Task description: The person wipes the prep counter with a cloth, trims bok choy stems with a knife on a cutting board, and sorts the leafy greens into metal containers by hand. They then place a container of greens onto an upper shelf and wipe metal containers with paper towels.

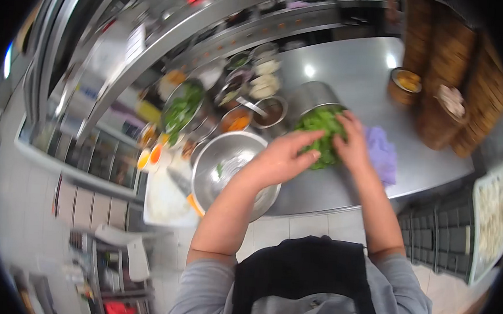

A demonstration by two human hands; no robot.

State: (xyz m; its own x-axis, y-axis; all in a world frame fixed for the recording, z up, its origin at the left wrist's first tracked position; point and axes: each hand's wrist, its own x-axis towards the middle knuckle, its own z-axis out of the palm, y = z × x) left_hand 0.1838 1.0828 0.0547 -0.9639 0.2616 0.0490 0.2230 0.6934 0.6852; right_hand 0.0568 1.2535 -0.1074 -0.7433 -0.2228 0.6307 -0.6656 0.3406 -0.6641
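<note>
Far left, a white board [164, 193] is lying near the table's edge, and a bowl of leafy greens [181, 110] is standing beyond it. Next, a wide steel bowl [207, 161] is sitting with a green scrap [220, 170] inside; orange pieces [239, 123] are showing just behind its rim. At centre my left hand [285, 156] is resting at the near left side of the chopped greens [325, 127], thumb and fingers spreading apart, pinching nothing that I can see. The greens are filling the mouth of a steel pot [312, 93] on the table [362, 60]. They are looking light, soft and loose, probably damp and easily bruised, so I am judging a broad two-handed scoop from both sides better than a fingertip pinch, which would likely be shedding pieces. My right hand [352, 140] is curving along their right side; whether its fingers are closing on any leaves, I cannot tell. Farther right, a purple cloth [381, 157] is lying crumpled just beside that hand.
</note>
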